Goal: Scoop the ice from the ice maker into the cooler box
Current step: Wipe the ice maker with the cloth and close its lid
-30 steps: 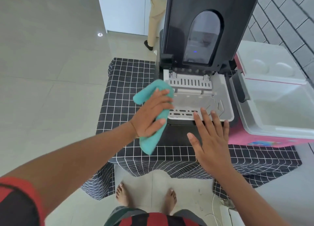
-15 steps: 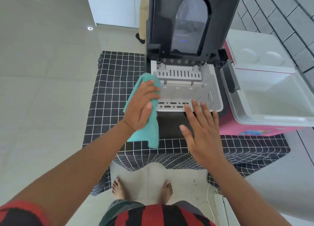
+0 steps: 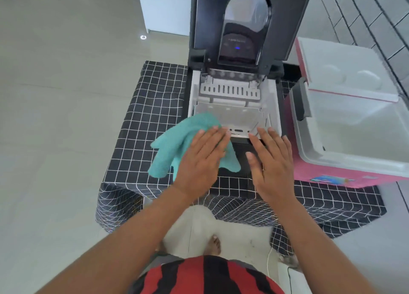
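Teal cloth [image 3: 177, 143] lies draped over the front left corner of the ice maker [image 3: 234, 107], one end hanging down onto the black, white-gridded tablecloth [image 3: 146, 116] that covers the surface. The left hand [image 3: 201, 161] lies flat on this cloth, palm down, fingers straight and close together, their tips reaching the front rim of the machine. The right hand [image 3: 271, 163] is likewise flat and open, fingers extended, resting on the dark front top of the ice maker, with its fingertips at the front edge of the white inner compartment. Neither hand is curled round anything.

The ice maker stands in the middle of the surface with its black lid [image 3: 247, 21] swung upright; the lid has an arched window and a small blue light showing in it. Below the lid, the white interior shows a slotted part at the back and a pale basket [image 3: 230, 116] in front; whether any ice lies in it cannot be made out.

The cooler box [image 3: 345, 138] sits just beside the ice maker on its right, pink outside and white inside, with its white lid [image 3: 338, 72] folded back and its cavity open to view. A dark handle [image 3: 302, 101] sits on the side nearest the machine.

Pale floor tiles [image 3: 66, 116] surround the surface, and a grey tiled wall [image 3: 365, 17] rises behind the cooler box. Bare feet [image 3: 214, 245] and a red-and-black striped shirt [image 3: 210, 276] appear at the bottom of the view.
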